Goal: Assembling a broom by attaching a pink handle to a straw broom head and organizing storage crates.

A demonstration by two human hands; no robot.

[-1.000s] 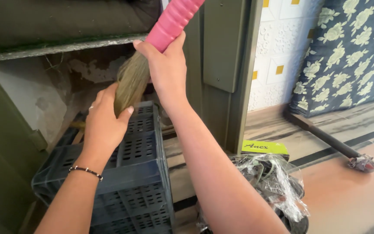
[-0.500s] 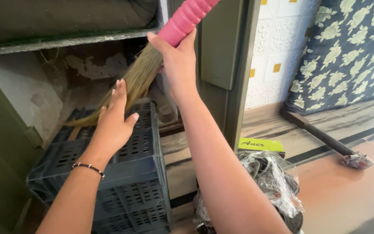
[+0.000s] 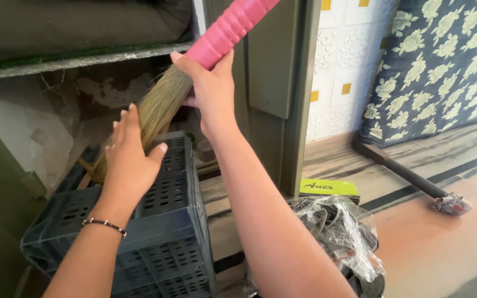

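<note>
Now the broom (image 3: pixel 194 72) is slanting deeper under the shelf (image 3: pixel 78 58) than it was a second ago: its straw bristles, which were bunched up near the left hand then, are reaching down and leftward past the near top edge of the dark blue slotted crate (image 3: pixel 161 221), and the tips are disappearing behind that crate's rim. The right hand (image 3: pixel 211 91) is gripping the broom right where the pink ribbed handle is meeting the straw, fingers curled fully round it, thumb on top, and it is sitting higher and further right in the view than before. The left hand (image 3: pixel 131 160) is opening out; a second ago it was cupped against the bristles, and now its fingers are spread and nearly flat, the palm resting against the underside of the straw bundle without closing on it, just above the crate's top. A thin beaded bracelet is circling that wrist.

Judging from this, the left hand is steering the bristles into the recess while the right one is doing the holding and pushing.

A clear plastic bag (image 3: pixel 338 237) of dark things is lying just right of the forearm, beside a yellow-green box (image 3: pixel 329 187); a mop (image 3: pixel 415 179) is lying on the floor beyond.
</note>
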